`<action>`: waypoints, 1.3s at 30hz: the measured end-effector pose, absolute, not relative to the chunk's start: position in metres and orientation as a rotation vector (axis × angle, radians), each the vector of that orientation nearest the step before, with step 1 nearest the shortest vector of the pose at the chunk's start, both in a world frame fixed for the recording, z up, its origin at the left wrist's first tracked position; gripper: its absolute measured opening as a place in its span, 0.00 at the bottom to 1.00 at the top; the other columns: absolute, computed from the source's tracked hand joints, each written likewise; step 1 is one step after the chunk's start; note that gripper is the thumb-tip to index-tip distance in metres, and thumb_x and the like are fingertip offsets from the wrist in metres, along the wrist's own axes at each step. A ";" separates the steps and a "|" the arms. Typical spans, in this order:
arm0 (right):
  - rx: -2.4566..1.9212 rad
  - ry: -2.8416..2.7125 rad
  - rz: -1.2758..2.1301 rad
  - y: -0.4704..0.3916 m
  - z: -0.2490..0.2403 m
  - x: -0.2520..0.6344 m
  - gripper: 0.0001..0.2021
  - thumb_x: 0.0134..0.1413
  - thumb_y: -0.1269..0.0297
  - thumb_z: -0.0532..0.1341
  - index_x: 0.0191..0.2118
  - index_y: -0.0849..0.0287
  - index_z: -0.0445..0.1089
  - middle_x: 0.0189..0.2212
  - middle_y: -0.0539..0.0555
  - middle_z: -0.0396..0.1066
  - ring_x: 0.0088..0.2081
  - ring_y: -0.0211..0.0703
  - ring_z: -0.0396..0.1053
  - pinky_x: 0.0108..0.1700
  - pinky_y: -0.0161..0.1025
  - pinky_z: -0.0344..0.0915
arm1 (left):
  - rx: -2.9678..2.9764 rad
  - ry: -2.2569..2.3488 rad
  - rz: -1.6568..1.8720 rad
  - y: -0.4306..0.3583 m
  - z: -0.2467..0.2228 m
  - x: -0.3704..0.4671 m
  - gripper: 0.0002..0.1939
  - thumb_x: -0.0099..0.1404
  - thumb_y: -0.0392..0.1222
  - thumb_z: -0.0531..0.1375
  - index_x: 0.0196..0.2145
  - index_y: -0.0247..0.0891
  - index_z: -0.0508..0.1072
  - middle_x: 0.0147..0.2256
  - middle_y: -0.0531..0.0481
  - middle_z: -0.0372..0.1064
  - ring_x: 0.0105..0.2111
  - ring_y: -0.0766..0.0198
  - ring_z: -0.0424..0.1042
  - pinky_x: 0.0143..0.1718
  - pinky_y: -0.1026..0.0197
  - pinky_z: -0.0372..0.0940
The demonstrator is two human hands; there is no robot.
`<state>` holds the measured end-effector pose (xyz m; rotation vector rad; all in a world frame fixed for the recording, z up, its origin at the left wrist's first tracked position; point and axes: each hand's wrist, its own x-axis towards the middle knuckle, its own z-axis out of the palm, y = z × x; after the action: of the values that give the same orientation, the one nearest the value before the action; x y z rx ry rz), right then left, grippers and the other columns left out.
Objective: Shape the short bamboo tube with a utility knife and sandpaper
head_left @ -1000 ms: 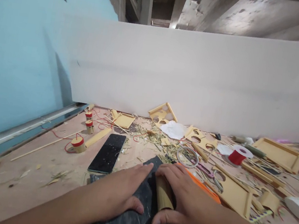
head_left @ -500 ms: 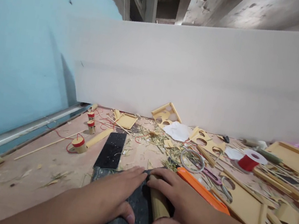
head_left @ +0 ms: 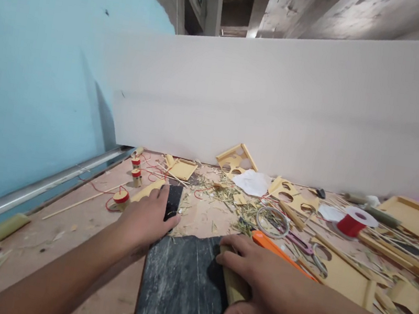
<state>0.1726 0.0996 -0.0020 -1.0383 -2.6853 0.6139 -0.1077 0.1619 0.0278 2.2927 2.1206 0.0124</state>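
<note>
Dark board (head_left: 181, 285): one, scuffed, on the near part of the counter (head_left: 107, 300) in front of you. Bamboo tube (head_left: 235, 287): one, lying on that board toward its right side, your right hand (head_left: 261, 279) clamped over it, fingers across the far part and thumb at the near end. Pale bamboo length (head_left: 0, 234): one, along the counter's left edge. Your left hand (head_left: 146, 215): beyond the board's far left corner, over a black phone (head_left: 173, 202), thumb apart from the fingers; whether it grips the phone, you cannot tell from this angle. Orange tool (head_left: 278, 250): one, just beyond your right hand, partly covered by it. Wooden panel with cut-outs (head_left: 346, 271): one, to the right of that tool. Purple tool (head_left: 301, 241): one, beside the panel. Clear ring (head_left: 259, 219): one, near the orange tool's far end. Thin stick (head_left: 85, 203): one long piece, slanting near the counter's left edge. Red-banded bamboo pieces (head_left: 121, 199): three, to the left of your left hand, red cord about them. Red spool (head_left: 350, 227): one, white-flanged, on the right side. Shavings (head_left: 228, 202): scattered, mid-counter. White sheet (head_left: 251, 182): one, crumpled, close to the far edge. Angled wooden frame (head_left: 229, 152): one, tilted up at the far edge, before a white panel (head_left: 282, 99).
</note>
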 end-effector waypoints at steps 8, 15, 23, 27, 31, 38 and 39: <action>-1.135 -2.725 0.601 0.102 0.006 0.176 0.38 0.49 0.36 0.70 0.57 0.59 0.73 0.60 0.68 0.66 0.57 0.65 0.69 0.57 0.58 0.69 | 2.253 2.076 -0.038 0.169 0.026 -0.116 0.43 0.63 0.45 0.63 0.71 0.36 0.52 0.66 0.31 0.56 0.51 0.43 0.78 0.48 0.53 0.70; -1.147 -2.738 0.616 0.103 0.004 0.176 0.37 0.49 0.36 0.71 0.56 0.59 0.74 0.59 0.68 0.65 0.55 0.65 0.69 0.56 0.59 0.69 | 2.274 2.152 0.029 0.179 0.030 -0.127 0.39 0.63 0.44 0.62 0.69 0.34 0.57 0.67 0.31 0.52 0.65 0.38 0.63 0.57 0.51 0.64; -1.126 -2.725 0.605 0.102 0.002 0.176 0.35 0.50 0.36 0.70 0.54 0.58 0.74 0.58 0.66 0.65 0.54 0.64 0.70 0.53 0.57 0.70 | 2.299 2.151 -0.141 0.180 0.037 -0.130 0.18 0.71 0.36 0.52 0.54 0.27 0.73 0.49 0.28 0.75 0.48 0.42 0.77 0.46 0.52 0.68; -1.171 -2.721 0.617 0.102 0.004 0.174 0.34 0.48 0.38 0.72 0.53 0.58 0.75 0.57 0.66 0.66 0.54 0.65 0.70 0.54 0.57 0.71 | 2.294 2.162 -0.210 0.178 0.043 -0.129 0.16 0.70 0.32 0.51 0.46 0.29 0.77 0.43 0.30 0.79 0.44 0.44 0.79 0.41 0.54 0.67; -1.246 -2.733 0.615 0.102 0.003 0.172 0.32 0.45 0.41 0.75 0.51 0.57 0.76 0.56 0.66 0.67 0.52 0.66 0.71 0.51 0.59 0.73 | 2.312 2.162 -0.226 0.176 0.050 -0.129 0.17 0.66 0.27 0.51 0.44 0.31 0.79 0.46 0.31 0.78 0.47 0.45 0.78 0.46 0.54 0.66; -1.259 -2.681 0.624 0.101 0.005 0.171 0.24 0.44 0.57 0.77 0.49 0.54 0.78 0.57 0.64 0.71 0.48 0.64 0.76 0.45 0.55 0.77 | 2.218 2.207 -0.297 0.173 0.056 -0.132 0.17 0.69 0.29 0.49 0.42 0.33 0.79 0.37 0.34 0.79 0.39 0.45 0.80 0.35 0.55 0.66; -1.240 -2.667 0.628 0.101 0.003 0.172 0.22 0.47 0.59 0.76 0.50 0.52 0.78 0.58 0.63 0.71 0.47 0.63 0.76 0.45 0.53 0.77 | 2.219 2.213 -0.296 0.174 0.057 -0.134 0.17 0.70 0.28 0.49 0.43 0.33 0.78 0.38 0.34 0.79 0.39 0.45 0.80 0.36 0.55 0.66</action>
<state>0.1717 0.1011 0.0034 -1.2404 -2.6665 0.6277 -0.1340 0.1735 0.0568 2.2191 2.2131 -0.2961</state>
